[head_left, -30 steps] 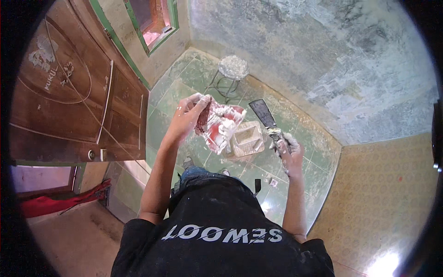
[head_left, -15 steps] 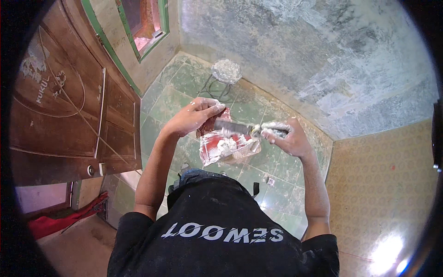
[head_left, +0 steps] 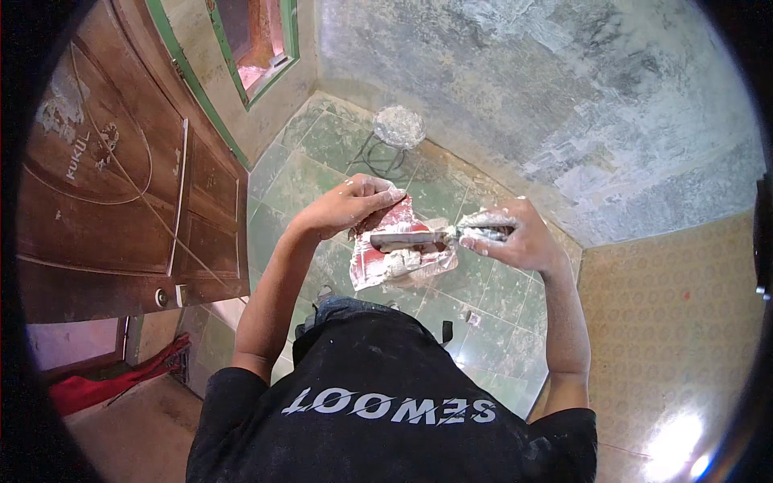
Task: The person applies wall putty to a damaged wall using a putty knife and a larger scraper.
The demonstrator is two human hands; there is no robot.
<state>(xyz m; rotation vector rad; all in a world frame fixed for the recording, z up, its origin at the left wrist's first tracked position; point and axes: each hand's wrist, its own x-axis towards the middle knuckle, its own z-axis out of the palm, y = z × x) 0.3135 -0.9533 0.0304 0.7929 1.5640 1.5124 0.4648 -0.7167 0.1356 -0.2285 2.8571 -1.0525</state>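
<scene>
My left hand (head_left: 350, 209) grips the top edge of a red flat plate (head_left: 371, 266) smeared with white paste. A thick lump of paste (head_left: 403, 262) lies on its lower part. My right hand (head_left: 512, 237), coated white at the fingers, is closed round the handle of a putty knife (head_left: 398, 240), whose blade lies nearly level across the plate, at or just above the paste. A pale container under the plate is mostly hidden.
A paste-spattered round stool (head_left: 399, 123) stands on green tiles (head_left: 304, 145) near the corner. A wooden door (head_left: 121, 185) with dangling cord is at left, a small window (head_left: 251, 40) above. A mottled grey wall (head_left: 564, 97) and patterned panel (head_left: 660, 322) bound the right.
My right hand has swung the putty knife from upright at the right to level across the plate. The plate is slightly lower, and my left hand has shifted a little right and down.
</scene>
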